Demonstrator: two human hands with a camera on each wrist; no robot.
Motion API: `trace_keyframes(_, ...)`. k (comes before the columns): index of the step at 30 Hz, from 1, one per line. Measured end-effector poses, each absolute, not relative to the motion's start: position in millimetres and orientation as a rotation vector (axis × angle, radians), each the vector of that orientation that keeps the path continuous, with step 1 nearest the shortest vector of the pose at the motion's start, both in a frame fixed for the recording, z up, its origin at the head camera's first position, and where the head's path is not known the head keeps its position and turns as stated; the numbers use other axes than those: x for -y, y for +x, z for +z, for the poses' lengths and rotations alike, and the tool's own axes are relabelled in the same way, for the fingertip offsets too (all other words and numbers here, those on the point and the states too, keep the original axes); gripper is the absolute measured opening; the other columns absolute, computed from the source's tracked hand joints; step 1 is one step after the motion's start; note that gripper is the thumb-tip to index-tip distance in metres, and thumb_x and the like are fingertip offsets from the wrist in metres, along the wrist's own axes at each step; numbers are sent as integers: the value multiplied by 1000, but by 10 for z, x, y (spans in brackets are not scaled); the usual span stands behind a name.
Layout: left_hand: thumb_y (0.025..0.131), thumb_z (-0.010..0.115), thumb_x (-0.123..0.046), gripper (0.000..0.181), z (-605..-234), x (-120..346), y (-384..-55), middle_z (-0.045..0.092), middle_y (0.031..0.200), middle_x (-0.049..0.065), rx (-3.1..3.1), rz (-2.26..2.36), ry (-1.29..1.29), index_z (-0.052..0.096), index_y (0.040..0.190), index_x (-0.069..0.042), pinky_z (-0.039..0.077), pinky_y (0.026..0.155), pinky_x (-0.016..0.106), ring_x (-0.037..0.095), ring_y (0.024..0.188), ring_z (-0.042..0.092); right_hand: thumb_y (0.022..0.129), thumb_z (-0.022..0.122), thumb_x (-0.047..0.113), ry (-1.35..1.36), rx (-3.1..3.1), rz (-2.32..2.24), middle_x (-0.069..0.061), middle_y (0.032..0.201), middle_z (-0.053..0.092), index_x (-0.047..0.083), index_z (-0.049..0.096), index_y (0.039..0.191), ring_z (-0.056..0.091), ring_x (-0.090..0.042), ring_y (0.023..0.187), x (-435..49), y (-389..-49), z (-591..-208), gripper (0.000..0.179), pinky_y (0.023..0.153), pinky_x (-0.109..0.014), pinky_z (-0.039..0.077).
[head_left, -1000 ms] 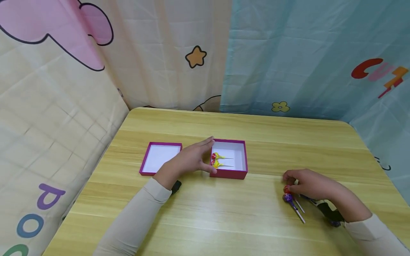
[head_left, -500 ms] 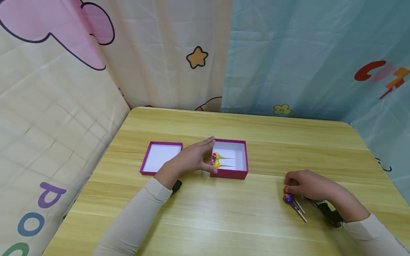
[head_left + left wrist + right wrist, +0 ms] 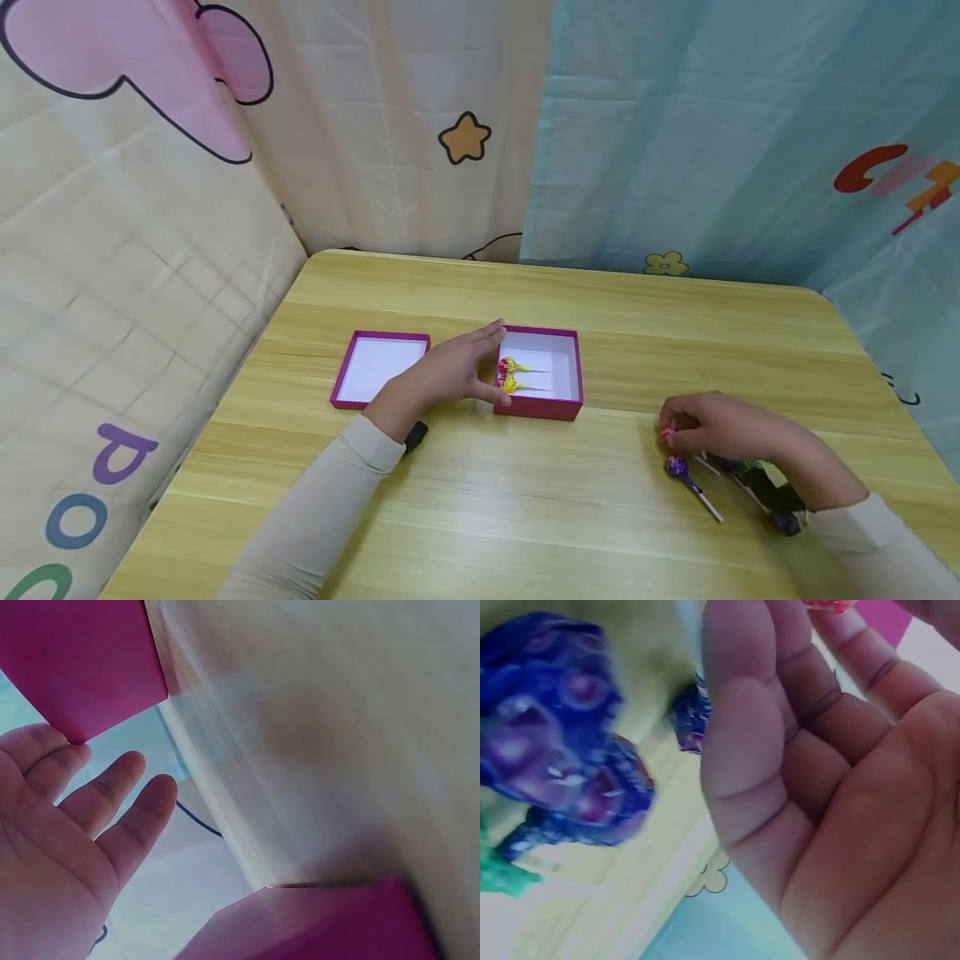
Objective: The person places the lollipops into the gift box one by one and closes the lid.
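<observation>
My left hand (image 3: 446, 371) rests at the left side of a magenta box (image 3: 538, 408), thumb at its front wall, fingers by the far left corner. In the left wrist view, the fingertips touch the box corner (image 3: 82, 697). Inside the box lie two lollipops, one with a yellow-and-red wrapper (image 3: 510, 365) above another alike (image 3: 510, 384). With thumb and fingers, my right hand (image 3: 723, 429) pinches a red lollipop (image 3: 667, 435) by its head. Just below lies a purple lollipop (image 3: 676, 467), stick toward me. Several more, purple-blue (image 3: 547, 720) and green (image 3: 506, 862), lie under that hand, partly hidden.
The shallow box lid (image 3: 381, 367) lies left of the box, inside up, partly behind my left wrist. The wooden table (image 3: 562, 508) ends at a printed curtain (image 3: 630, 125) along the back. A dark-wrapped lollipop head (image 3: 785, 523) shows beneath my right wrist.
My right hand has taken hold of the red lollipop and drawn it slightly up, away from the purple one. The left hand stays at the box.
</observation>
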State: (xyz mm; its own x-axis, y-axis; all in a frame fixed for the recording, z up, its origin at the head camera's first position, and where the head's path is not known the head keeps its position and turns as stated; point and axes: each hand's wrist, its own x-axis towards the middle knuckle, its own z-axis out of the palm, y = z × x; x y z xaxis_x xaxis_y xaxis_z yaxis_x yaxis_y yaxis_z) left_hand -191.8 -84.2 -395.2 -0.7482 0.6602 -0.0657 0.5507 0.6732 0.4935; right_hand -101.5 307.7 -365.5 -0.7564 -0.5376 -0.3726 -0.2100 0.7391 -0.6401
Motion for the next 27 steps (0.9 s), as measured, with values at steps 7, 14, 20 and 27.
trace_keyframes(7,70,70,-73,115,-3959,845,-1922,15,165,-4,-2648,664,959,25,158,-15,29,115,36,20,149,22,99,63,23,-634,-2363,-744,3,77,59,13,64,103,48,-7,63,-3008,-1150,-3480,11,56,-28,42)
trace_keyframes(14,70,70,-73,115,-3945,844,-1909,14,165,-5,-2647,651,959,24,158,-15,28,116,35,19,149,22,98,64,22,-724,-2391,-668,4,86,65,17,65,105,55,-9,72,-2878,-1293,-3305,8,61,-27,47)
trace_keyframes(20,70,71,-72,114,-3926,833,-1900,15,165,-4,-2641,652,949,24,158,-15,29,115,36,19,149,22,98,64,19,-771,-2378,-608,7,86,64,17,65,105,57,-11,74,-2704,-1427,-3161,7,62,-28,49)
trace_keyframes(27,70,69,-73,114,-3929,832,-1908,15,165,-5,-2646,648,950,25,158,-16,31,115,37,20,149,23,96,65,16,-789,-2386,-510,6,83,62,17,61,98,56,-15,74,-2473,-1583,-2957,5,65,-30,48)
